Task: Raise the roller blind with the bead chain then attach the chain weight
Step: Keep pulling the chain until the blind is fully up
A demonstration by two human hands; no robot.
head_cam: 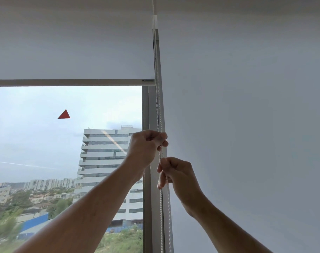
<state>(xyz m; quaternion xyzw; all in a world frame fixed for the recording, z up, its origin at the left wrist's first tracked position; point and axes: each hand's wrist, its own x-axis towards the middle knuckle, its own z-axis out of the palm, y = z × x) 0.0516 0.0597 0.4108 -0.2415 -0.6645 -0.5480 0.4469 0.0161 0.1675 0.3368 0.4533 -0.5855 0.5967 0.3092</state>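
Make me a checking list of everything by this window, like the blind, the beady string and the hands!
Surface: white wall right of the window frame.
Job's things: roller blind partly raised, its bottom bar well above the hands; bead chain hangs by the frame; chain weight not seen.
Clutter: red triangle on the glass.
Grippers: left hand pinches the chain higher up; right hand pinches it below.
Cables: nothing seen.
Surroundings: white building, trees and cloudy sky outside.
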